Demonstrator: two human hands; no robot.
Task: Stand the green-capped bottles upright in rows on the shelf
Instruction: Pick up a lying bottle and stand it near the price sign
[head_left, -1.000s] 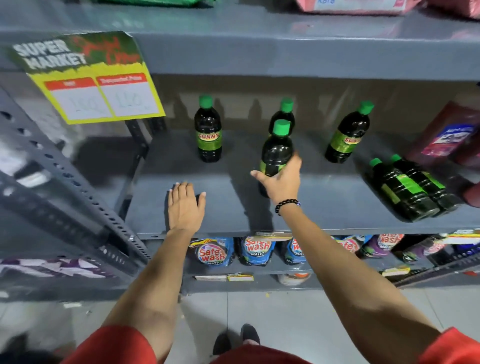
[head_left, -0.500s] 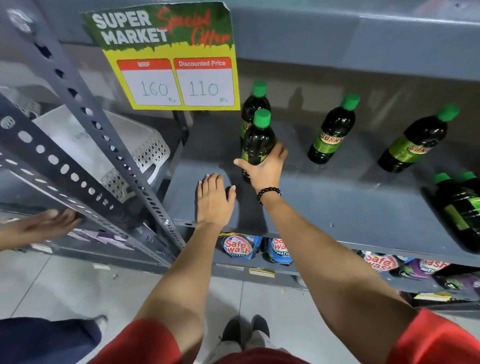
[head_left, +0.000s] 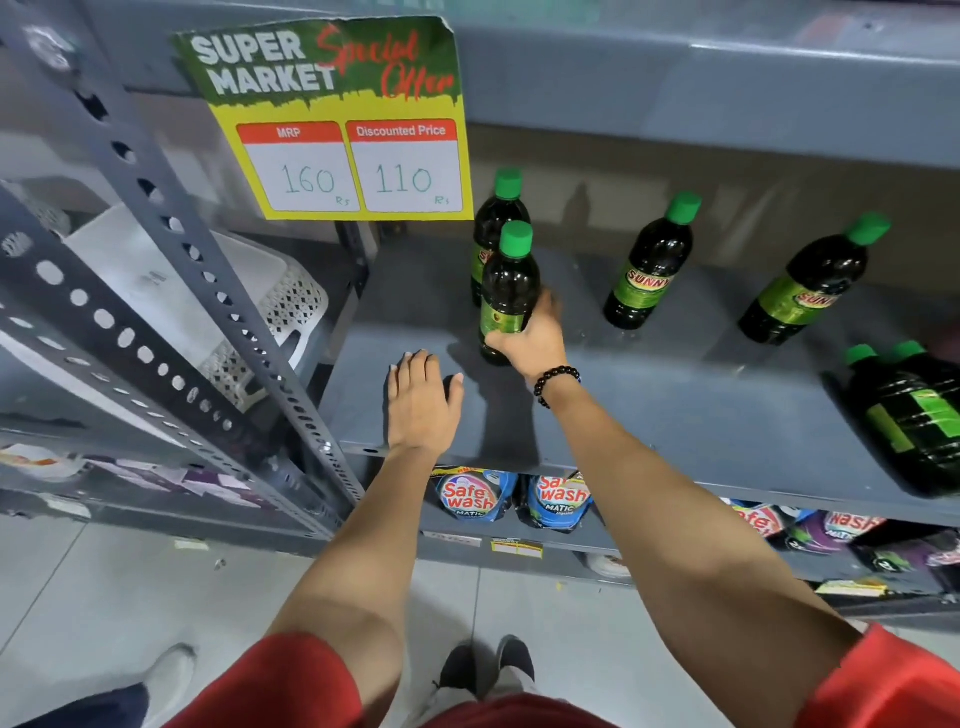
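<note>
A dark bottle with a green cap is held upright by the right hand, whose grip is closed around the lower part of the body, over the label. The base of the bottle seems to touch the grey metal shelf, directly in front of another upright bottle at the back. The left hand is laid flat on the shelf near the front edge, with the fingers together and nothing held.

The step in hand is judged to be the setting down of this bottle as the start of a second row. It should be lowered straight, the base should be placed flat, and a small gap should be kept to the bottle behind, so that this one is not knocked over. The grip should be released only when the bottle stands by itself.

Two more bottles stand further to the right, one in the middle and one well apart. Two bottles are lying at the right end and are not yet stood up.

The shelf surface is smooth and bare in front. A yellow price sign hangs from the shelf above. Detergent pouches are seen on the shelf below, and a white basket behind the perforated upright on the left. The floor is tiled.
</note>
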